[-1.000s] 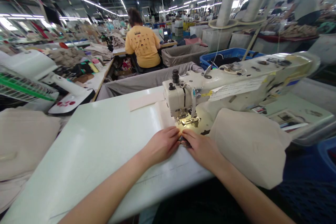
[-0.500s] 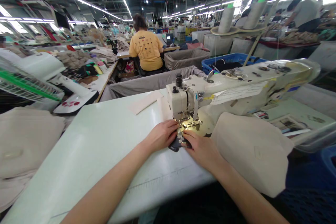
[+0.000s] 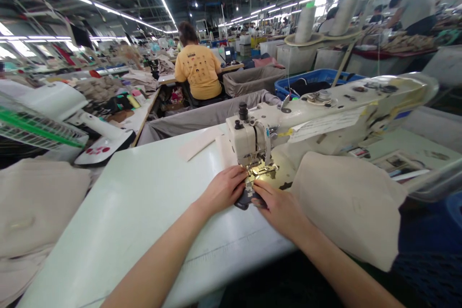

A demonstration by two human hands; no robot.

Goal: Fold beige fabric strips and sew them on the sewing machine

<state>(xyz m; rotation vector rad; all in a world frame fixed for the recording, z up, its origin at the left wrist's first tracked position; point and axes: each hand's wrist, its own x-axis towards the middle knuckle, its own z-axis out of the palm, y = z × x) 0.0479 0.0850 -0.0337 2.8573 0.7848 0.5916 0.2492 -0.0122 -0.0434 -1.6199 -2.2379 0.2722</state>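
My left hand (image 3: 226,186) rests at the left of the sewing machine's (image 3: 241,135) presser foot area, its fingers bent and pressed together. Just right of it, my right hand (image 3: 279,204) lies with its fingertips close below the lit brass-coloured plate (image 3: 263,171). Both hands are closed around the same small spot, and what they hold there is hidden. A dark rounded piece (image 3: 243,203) with pale worn patches shows between them. Behind the needle area, a pale beige fabric strip (image 3: 224,150) lies on the table. Beige fabric (image 3: 348,202) hangs over the edge beside my right forearm.
The pale green tabletop (image 3: 155,192) spreads leftward. Another flat beige piece (image 3: 200,143) lies at its back. More beige fabric (image 3: 39,207) and a fan (image 3: 39,110) are at left. Two thread cones (image 3: 305,24) stand behind the machine. A person in yellow (image 3: 198,72) sits ahead.
The camera view has shifted slightly. My hands stay at nearly the same place by the presser foot, with little visible movement.
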